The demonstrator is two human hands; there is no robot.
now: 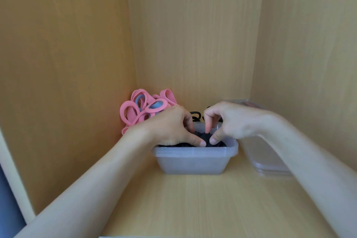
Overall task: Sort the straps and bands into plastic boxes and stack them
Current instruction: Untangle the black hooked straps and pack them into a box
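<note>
Black straps (206, 138) fill the clear plastic box (193, 162), where our left hand (170, 127) and right hand (231, 121) both pinch them. Pink bands (139, 108) lie far left.

The black straps (206, 138) in the clear plastic box (193, 161) are largely covered by the left hand (172, 125), whose fingertips are concealed, and by the right hand (231, 121) pinching them; the pink bands (142, 109) are partly masked, and a second box (268, 162) is blurred and crossed by the right forearm
</note>
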